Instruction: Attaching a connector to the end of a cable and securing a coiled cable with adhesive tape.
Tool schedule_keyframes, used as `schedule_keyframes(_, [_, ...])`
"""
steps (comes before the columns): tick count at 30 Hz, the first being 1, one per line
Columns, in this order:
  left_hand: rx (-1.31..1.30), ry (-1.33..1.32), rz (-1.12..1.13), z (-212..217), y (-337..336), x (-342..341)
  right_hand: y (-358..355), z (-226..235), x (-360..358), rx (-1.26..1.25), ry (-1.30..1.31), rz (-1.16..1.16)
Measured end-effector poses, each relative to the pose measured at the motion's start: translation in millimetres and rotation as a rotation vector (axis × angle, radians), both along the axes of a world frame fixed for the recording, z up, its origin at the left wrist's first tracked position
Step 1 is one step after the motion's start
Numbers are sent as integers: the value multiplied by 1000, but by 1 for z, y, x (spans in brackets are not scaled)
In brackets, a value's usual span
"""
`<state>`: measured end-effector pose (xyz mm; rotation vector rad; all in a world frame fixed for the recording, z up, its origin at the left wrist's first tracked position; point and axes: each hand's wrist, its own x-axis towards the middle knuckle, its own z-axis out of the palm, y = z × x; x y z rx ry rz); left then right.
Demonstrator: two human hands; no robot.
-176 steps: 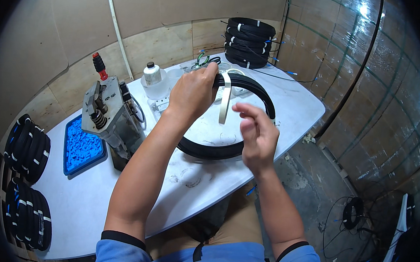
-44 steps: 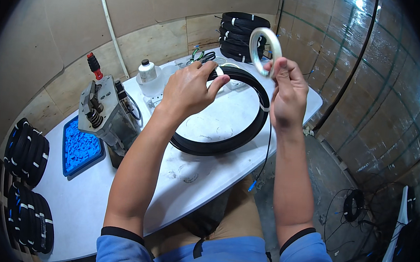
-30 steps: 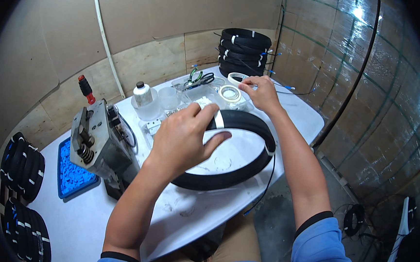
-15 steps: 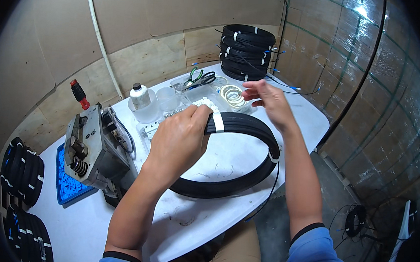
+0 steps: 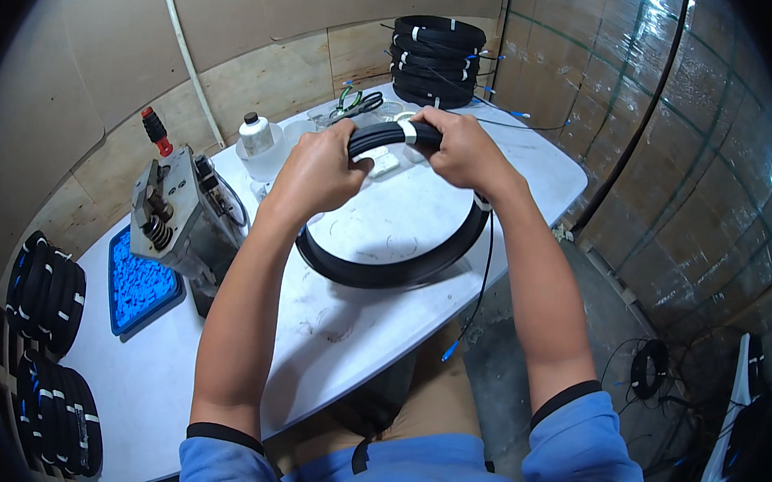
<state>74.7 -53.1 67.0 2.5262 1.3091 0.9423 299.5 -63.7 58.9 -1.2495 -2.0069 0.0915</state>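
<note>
Both hands grip the far part of a coil of black cable, tilted up above the white table. My left hand is closed round its upper left side. My right hand holds the upper right, fingers over the top. Between the hands a white tape band wraps the coil, and a second band sits at its right side. One loose cable end hangs down past the table edge, tipped with a blue connector.
A metal bench tool stands at left, beside a blue tray of small blue pieces. Behind are a white bottle, pliers and scissors. Stacked cable coils stand at the far end. More coils lie left; wrapped boxes line the right.
My right hand, open and apart from the coil before, now grips it. The coil has moved away from me, and its blue-tipped end now shows. The view has shifted slightly.
</note>
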Motion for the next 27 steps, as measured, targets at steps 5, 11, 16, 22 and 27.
schedule_keyframes(5, [-4,-48,43,-13,6,-7,-6,3,-5,-61,-19,-30])
schedule_keyframes(11, [-93,-116,-134,-22,19,-33,-18,8,-21,-74,-110,-139])
schedule_keyframes(16, [-212,3,-176,-22,12,-55,-10,8,-24,-107,-153,-163])
schedule_keyframes(22, [-124,94,-65,-19,6,-54,-6,6,-29,-68,-182,-195])
schedule_keyframes(27, [-97,-36,-67,-25,8,-45,-10,8,-26,-77,-161,-177])
